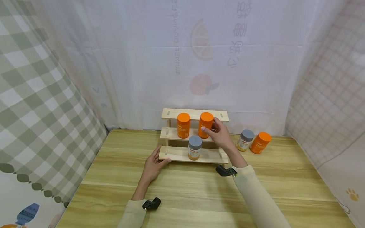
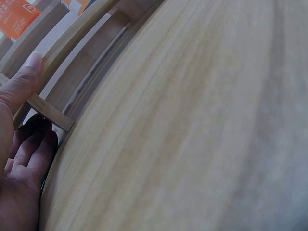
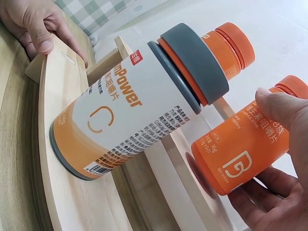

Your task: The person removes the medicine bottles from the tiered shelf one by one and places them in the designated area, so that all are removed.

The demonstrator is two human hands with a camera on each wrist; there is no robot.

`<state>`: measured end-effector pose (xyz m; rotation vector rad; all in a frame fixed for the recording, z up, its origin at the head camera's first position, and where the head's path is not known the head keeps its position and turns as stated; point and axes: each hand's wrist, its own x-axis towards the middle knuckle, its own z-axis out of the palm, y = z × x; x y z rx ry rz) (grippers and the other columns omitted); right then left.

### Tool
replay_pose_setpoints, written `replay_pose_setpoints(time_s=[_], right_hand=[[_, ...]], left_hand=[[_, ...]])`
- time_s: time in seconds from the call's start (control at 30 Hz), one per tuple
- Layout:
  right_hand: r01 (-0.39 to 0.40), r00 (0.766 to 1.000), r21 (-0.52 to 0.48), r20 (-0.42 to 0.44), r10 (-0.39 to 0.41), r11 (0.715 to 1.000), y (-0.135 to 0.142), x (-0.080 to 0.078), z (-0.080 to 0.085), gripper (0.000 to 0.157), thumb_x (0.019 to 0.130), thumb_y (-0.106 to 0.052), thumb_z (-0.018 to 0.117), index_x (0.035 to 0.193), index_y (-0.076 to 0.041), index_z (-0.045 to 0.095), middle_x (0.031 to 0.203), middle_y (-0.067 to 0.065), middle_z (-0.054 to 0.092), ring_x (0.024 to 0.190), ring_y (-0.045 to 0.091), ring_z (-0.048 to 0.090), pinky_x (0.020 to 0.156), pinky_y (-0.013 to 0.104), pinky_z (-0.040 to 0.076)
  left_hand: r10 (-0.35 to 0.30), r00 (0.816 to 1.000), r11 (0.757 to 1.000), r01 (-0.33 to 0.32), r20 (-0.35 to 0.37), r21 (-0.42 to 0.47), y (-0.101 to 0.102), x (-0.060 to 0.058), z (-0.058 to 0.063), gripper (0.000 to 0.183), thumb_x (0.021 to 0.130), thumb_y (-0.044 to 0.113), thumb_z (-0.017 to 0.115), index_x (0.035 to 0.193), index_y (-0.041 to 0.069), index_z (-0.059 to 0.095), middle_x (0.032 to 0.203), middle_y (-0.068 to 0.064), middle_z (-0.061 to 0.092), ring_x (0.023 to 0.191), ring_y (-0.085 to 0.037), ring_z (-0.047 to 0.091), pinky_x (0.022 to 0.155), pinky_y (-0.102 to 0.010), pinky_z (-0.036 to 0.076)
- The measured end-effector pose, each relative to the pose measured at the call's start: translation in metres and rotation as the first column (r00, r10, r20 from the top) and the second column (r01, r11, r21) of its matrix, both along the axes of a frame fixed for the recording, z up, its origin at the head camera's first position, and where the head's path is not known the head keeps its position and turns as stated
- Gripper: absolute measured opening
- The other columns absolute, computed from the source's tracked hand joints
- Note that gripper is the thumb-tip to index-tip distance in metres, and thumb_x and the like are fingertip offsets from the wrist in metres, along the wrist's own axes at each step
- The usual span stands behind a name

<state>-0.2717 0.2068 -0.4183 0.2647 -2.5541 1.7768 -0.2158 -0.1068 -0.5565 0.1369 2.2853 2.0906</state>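
In the right hand (image 1: 220,135), an orange bottle (image 1: 204,122) is being held; by the left hand (image 1: 152,166), the shelf (image 1: 176,154) is being gripped. Between them, toppling of a grey-capped bottle (image 1: 195,148) is being risked, if the right hand is carelessly withdrawn.

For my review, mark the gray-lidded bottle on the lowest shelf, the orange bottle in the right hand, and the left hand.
Gray-lidded bottle (image 3: 120,113): right wrist view, on its label.
Held orange bottle (image 3: 240,143): right wrist view, on its body.
Left hand (image 1: 151,166): head view, on its back.
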Motion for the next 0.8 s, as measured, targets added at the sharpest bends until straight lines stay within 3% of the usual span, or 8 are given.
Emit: replay_pose_setpoints(time_s=[0.3, 0.5, 0.8], right_hand=[[-0.022, 1.000, -0.005, -0.018, 0.022, 1.000, 0.007, 0.005, -0.004, 0.069, 0.097, -0.036, 0.073, 0.156, -0.018, 0.041, 0.147, 0.021, 0.056, 0.136, 0.040, 0.055, 0.116, 0.056, 0.044], [-0.025, 0.999, -0.008, -0.026, 0.025, 1.000, 0.014, 0.011, -0.006, 0.068, 0.098, -0.035, 0.072, 0.156, -0.019, 0.041, 0.147, 0.020, 0.056, 0.137, 0.038, 0.054, 0.118, 0.054, 0.042], [-0.025, 0.998, -0.007, -0.058, 0.024, 1.000, 0.021, 0.019, -0.003, 0.066, 0.099, -0.031, 0.071, 0.156, -0.016, 0.042, 0.146, 0.020, 0.057, 0.136, 0.037, 0.055, 0.118, 0.054, 0.043]], left_hand=[[0.004, 1.000, 1.000, -0.004, -0.028, -0.008, 0.000, -0.001, -0.001, 0.094, 0.087, 0.030, 0.084, 0.163, 0.015, 0.031, 0.158, -0.015, 0.047, 0.146, -0.032, 0.047, 0.112, -0.038, 0.050], [0.004, 1.000, 1.000, -0.004, -0.002, 0.000, 0.001, -0.001, -0.002, 0.093, 0.087, 0.029, 0.084, 0.162, 0.017, 0.032, 0.157, -0.013, 0.049, 0.146, -0.028, 0.047, 0.115, -0.040, 0.047], [0.010, 1.000, 1.000, -0.010, -0.017, -0.012, 0.000, -0.001, -0.001, 0.092, 0.087, 0.030, 0.084, 0.162, 0.018, 0.032, 0.157, -0.013, 0.049, 0.145, -0.029, 0.048, 0.114, -0.041, 0.047]])
